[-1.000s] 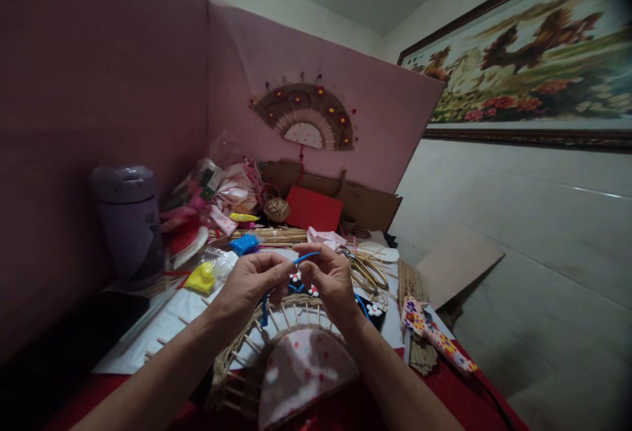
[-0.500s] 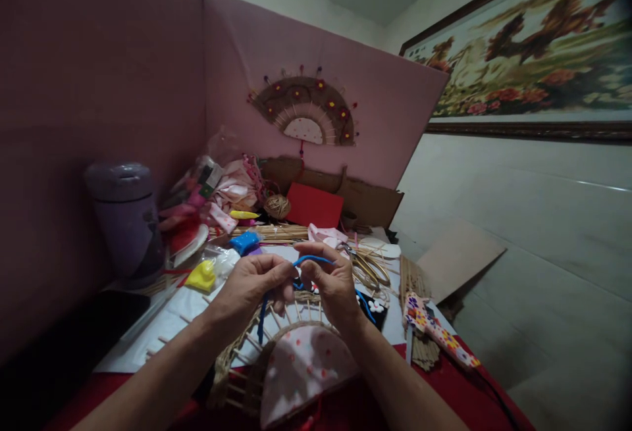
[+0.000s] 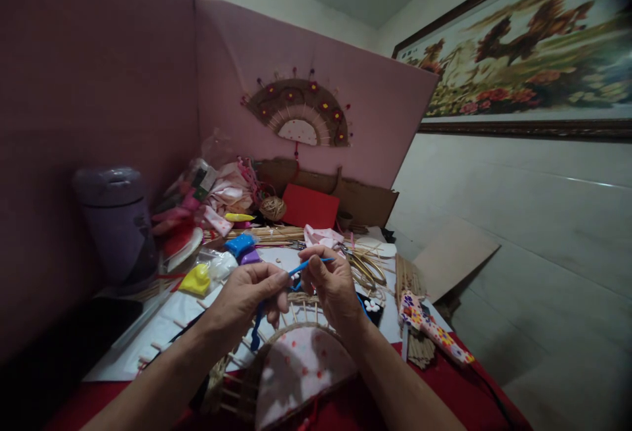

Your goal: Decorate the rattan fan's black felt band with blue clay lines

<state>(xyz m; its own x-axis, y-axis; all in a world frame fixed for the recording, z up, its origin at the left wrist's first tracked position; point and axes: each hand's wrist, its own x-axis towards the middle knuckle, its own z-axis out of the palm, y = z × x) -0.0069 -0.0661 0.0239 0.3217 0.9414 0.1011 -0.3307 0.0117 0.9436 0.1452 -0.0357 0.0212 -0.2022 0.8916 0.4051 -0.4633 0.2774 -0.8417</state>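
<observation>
A thin blue strand (image 3: 300,267) is stretched between my two hands, its material too small to tell. My left hand (image 3: 257,289) pinches it between thumb and fingers, and a loose end dangles below. The other end is pinched by my right hand (image 3: 328,286). Beneath both hands lies a half-round fan (image 3: 301,365) with a pink dotted cloth centre, wooden ribs and woven twine. Behind my right wrist, a black piece with white flowers (image 3: 371,306) and a blue line shows in part.
Gold-handled scissors (image 3: 364,266), a blue packet (image 3: 240,244) and a yellow packet (image 3: 195,279) lie beyond my hands. A purple tumbler (image 3: 116,230) stands left. On the right is a flower-patterned glue gun (image 3: 434,329) with a cord. A finished fan (image 3: 301,105) hangs on the pink board.
My hands have drawn slightly apart, and the strand between them is straighter where it had been arched. The whole view has shifted a little.
</observation>
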